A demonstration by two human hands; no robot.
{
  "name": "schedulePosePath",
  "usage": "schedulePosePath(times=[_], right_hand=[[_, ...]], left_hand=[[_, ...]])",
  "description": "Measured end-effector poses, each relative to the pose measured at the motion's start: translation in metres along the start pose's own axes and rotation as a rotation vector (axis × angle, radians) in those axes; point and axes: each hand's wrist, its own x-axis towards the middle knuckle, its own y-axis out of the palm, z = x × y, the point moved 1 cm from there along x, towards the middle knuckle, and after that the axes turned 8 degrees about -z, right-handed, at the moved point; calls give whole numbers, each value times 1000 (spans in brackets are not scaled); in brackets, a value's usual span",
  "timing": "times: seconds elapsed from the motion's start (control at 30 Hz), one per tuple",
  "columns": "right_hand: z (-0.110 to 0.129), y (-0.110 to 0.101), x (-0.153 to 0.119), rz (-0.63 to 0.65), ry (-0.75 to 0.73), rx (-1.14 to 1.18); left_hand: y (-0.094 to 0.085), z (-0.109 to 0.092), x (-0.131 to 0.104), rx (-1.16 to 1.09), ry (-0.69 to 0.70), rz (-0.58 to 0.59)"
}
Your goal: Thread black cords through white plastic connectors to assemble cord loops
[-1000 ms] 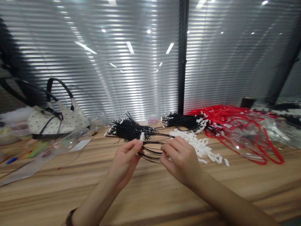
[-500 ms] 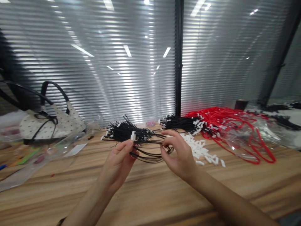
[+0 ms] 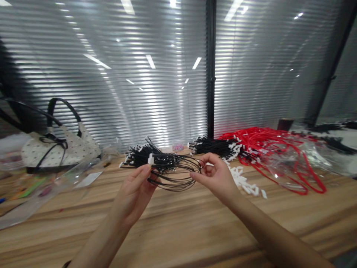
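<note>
My left hand (image 3: 138, 191) pinches one end of a looped bundle of thin black cords (image 3: 177, 184), where a white clip (image 3: 151, 159) stands up above the thumb. At the other end of the loops, my right hand (image 3: 216, 176) has its thumb and fingers closed round the cords. The bundle hangs above the table, its loops spread out between both hands. Behind it lies a pile of black cords with white ends (image 3: 139, 156). Loose white clips (image 3: 244, 182) are scattered beyond my right hand.
A second black cord pile (image 3: 213, 146) lies at the back beside red straps (image 3: 259, 137) and clear plastic bags (image 3: 290, 163). On the left of the wooden table (image 3: 178, 230) are a dotted handbag (image 3: 69, 149), plastic wrap and a white card (image 3: 88, 179). Blinds stand behind.
My left hand has moved slightly left with the clip and cord ends. My right hand has shifted a little right and its fingers have curled in; the loops look more spread.
</note>
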Motion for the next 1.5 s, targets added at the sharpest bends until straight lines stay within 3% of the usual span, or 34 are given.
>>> schedulePosePath(times=[0.13,0.33,0.63,0.77,0.9,1.07,1.5], right_hand=[[-1,-1,1,29,130,192],[6,-1,1,71,260,282],[11,-12,6,341,435,430],[13,-11,6,387,392,362],[13,-6,3,451,422,299],[10,-2,-2,577,316,234],[16,-8,-3,710,101,48]], left_hand=[[1,-1,2,-30,-12,-32],[2,-2,3,-19,-3,-14],[-2,-2,2,-10,-17,22],[-2,1,-1,92,-24,85],[3,9,-8,221,-56,241],[7,17,-14,349,-93,414],[0,19,-14,464,-7,581]])
